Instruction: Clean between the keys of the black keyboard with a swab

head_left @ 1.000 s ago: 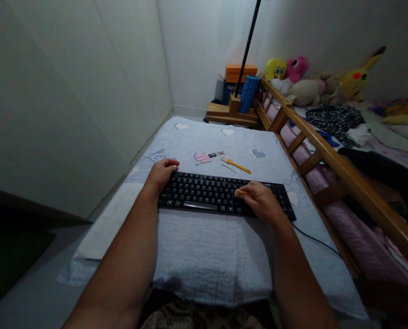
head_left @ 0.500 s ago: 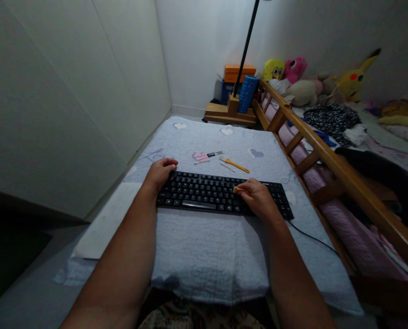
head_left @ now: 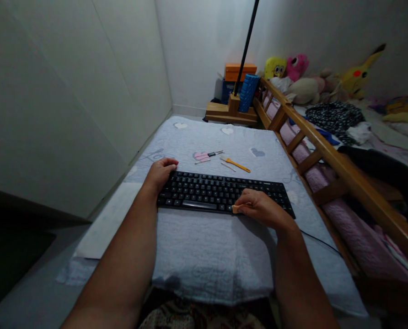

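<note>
A black keyboard (head_left: 200, 189) lies across the cloth-covered table. At its left end my left hand (head_left: 160, 176) grips the edge, with the fingers at the far left corner. My right hand (head_left: 255, 205) is closed, pinching a small tan piece (head_left: 236, 209) that looks like folded cloth or sponge. That piece touches the near edge of the keys, right of the space bar. Beyond the keyboard lie a yellow-handled brush (head_left: 237, 165), a cotton swab (head_left: 228, 167), another thin swab (head_left: 202, 161) and a dark-handled tool with a metal tip (head_left: 212, 154).
The keyboard's cable (head_left: 322, 241) runs off to the right. A wooden bed rail (head_left: 314, 132) borders the table's right side, with plush toys on the bed behind. At the far end stand a lamp pole (head_left: 248, 45), a blue roller (head_left: 248, 93) and an orange box (head_left: 240, 71).
My right hand has moved the tan piece toward me, from the middle of the keys to the keyboard's near edge. My left hand has stayed at the left end.
</note>
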{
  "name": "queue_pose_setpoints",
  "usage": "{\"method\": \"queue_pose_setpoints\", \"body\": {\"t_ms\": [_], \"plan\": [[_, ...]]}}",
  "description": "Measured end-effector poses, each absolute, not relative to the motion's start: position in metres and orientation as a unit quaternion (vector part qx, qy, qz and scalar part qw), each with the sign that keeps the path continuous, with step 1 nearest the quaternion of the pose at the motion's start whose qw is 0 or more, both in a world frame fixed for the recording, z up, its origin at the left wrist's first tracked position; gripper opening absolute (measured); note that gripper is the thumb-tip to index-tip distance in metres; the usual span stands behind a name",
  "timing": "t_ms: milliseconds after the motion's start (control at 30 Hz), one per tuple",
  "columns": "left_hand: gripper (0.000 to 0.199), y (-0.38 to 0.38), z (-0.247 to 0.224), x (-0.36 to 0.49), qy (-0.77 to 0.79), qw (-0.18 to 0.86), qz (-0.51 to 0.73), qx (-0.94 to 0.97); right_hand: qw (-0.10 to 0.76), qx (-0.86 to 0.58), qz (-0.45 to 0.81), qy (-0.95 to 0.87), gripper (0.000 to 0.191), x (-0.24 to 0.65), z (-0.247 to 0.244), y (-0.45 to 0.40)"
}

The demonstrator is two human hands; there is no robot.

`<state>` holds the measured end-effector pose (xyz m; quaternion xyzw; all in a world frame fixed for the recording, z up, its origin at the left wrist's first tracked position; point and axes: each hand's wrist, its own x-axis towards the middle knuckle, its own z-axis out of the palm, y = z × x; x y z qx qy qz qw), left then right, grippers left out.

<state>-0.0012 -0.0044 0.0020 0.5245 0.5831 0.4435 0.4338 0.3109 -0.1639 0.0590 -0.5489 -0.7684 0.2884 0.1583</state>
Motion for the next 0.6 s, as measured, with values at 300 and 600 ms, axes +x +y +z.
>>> {"method": "queue_pose_setpoints", "body": {"t_ms": [300, 600], "plan": [[0.020, -0.006, 0.004, 0.000, 0.584, 0.440, 0.447, 0.515, 0.242, -0.552, 0.304, -0.738, 0.016, 0.319, 0.051, -0.160], [0.021, -0.005, 0.001, -0.001, 0.580, 0.429, 0.451, 0.526, 0.334, -0.635, 0.115, -0.686, 0.018, 0.313, 0.023, -0.134]]}}
